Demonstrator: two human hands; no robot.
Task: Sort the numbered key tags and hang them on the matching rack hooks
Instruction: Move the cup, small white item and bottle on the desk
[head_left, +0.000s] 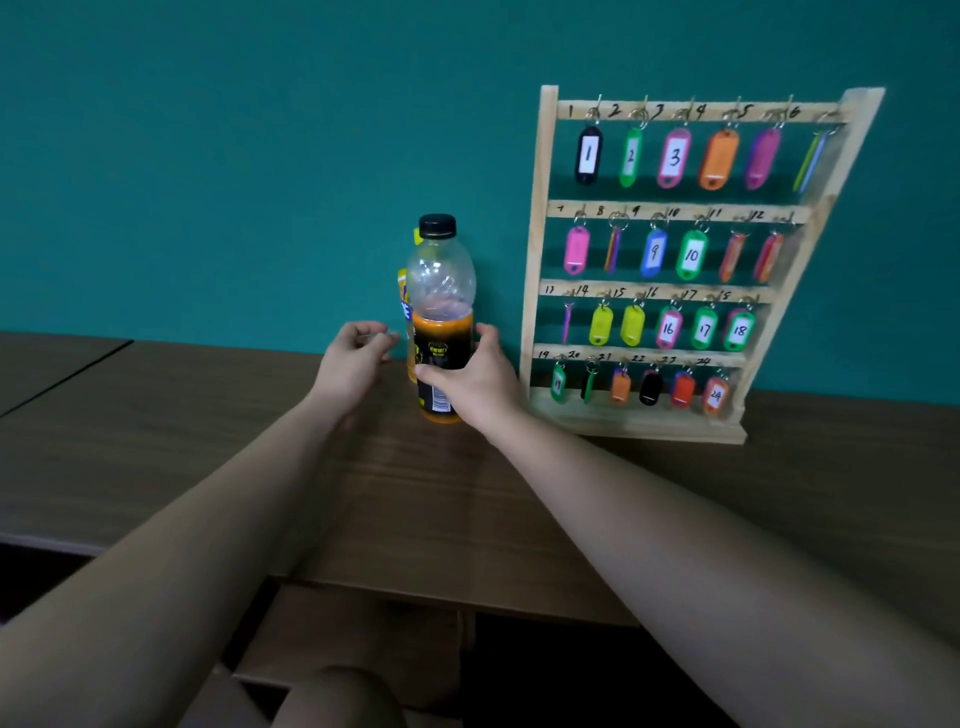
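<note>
My right hand (470, 382), fingers wrapped round a drink bottle (441, 280) on the desk (156, 441), left hand (353, 358) at its 9 o'clock, fingers loosely curled, holding nothing, key tags (674, 157) hung on the rack (540, 260) at its 3 o'clock

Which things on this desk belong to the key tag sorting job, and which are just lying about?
Job: wooden rack; numbered key tags hanging on it.
Lying about: orange drink bottle, gripped by the right hand; second bottle behind it.

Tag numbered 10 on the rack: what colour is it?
Green tag, seen best in the head view.
</note>
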